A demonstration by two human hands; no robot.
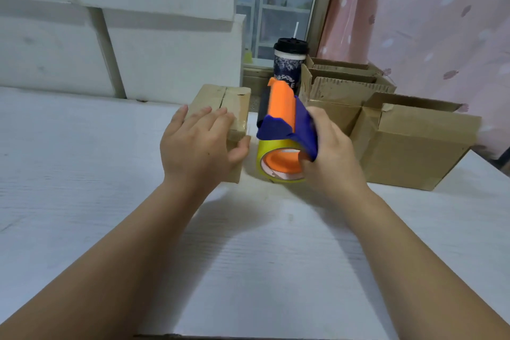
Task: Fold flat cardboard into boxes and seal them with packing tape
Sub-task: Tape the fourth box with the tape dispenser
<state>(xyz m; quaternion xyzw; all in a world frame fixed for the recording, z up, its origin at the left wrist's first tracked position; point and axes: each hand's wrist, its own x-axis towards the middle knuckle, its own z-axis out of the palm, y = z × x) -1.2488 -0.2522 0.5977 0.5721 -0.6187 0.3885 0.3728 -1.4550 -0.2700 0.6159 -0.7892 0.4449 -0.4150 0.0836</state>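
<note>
A small closed cardboard box stands on the white table, its top flaps meeting in a seam. My left hand lies flat on the box's near top corner, fingers straight and thumb against its right side. My right hand grips an orange and blue tape dispenser holding a yellowish roll of packing tape. The dispenser sits just right of the box, tilted, roll end low near the table.
Several open cardboard boxes stand at the right, flaps up. A dark lidded cup with a straw is behind the dispenser by the window. White foam blocks line the back left. A pink curtain hangs at right.
</note>
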